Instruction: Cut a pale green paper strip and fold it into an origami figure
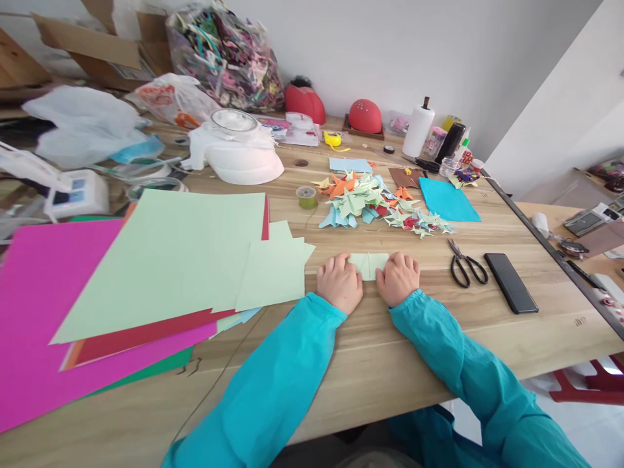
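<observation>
Head view: the folded paper (369, 264), pale green, lies flat on the wooden table (370, 364) near its front edge. The left hand (340, 283) has its fingers curled and presses down on the paper's left end. The right hand (397, 278) is curled the same way on the right end. A pile of paper cranes (370, 201) lies behind the paper. Scissors (467, 263) and a phone (511, 283) lie to the right. Large coloured sheets (160, 260) are stacked to the left.
</observation>
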Action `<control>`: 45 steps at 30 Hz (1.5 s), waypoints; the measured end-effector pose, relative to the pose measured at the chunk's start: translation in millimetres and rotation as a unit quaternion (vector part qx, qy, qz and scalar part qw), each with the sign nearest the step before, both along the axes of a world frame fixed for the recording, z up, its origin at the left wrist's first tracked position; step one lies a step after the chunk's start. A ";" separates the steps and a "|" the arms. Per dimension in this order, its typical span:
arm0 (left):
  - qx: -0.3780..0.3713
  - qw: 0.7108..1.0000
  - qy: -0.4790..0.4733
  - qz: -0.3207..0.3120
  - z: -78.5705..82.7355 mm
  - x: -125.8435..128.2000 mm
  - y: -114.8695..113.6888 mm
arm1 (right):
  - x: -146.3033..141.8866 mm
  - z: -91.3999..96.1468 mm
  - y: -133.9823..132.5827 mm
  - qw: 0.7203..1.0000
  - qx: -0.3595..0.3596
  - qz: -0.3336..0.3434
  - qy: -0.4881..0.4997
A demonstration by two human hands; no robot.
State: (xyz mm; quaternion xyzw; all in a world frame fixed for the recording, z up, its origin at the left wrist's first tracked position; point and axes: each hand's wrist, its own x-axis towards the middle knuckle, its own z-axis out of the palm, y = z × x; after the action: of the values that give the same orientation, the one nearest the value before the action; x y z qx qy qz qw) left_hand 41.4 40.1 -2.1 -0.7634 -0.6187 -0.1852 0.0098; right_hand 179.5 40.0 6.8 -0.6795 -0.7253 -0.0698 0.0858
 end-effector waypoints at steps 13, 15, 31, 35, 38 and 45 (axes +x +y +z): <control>-0.005 1.000 -0.010 0.001 -0.1 0.4 -0.4 | -0.8 -1.3 -1.1 1.000 0.012 -0.003 0.008; -0.004 1.000 -0.010 0.001 -0.1 0.3 -0.5 | -0.9 -0.9 -1.5 1.000 0.011 -0.005 0.006; 0.002 1.000 -0.002 -0.001 -0.1 0.8 -3.1 | -1.8 0.6 -2.7 1.000 -0.008 -0.008 0.001; -0.004 1.000 0.007 0.003 2.5 0.9 -5.2 | -1.6 1.6 -2.7 1.000 -0.015 -0.006 0.002; -0.003 1.000 0.014 -0.021 5.4 0.7 -7.5 | -1.7 1.1 -2.9 1.000 -0.005 -0.003 0.005; -0.022 0.998 0.014 -0.053 6.1 -2.4 -7.0 | -1.2 -1.0 -2.5 1.000 -0.004 0.002 0.017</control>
State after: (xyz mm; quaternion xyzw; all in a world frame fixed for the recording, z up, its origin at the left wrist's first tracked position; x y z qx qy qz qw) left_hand 39.0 33.1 4.0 -0.7975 -0.5813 -0.1612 -0.0081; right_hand 178.3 37.5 5.7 -0.6791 -0.7257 -0.0554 0.0951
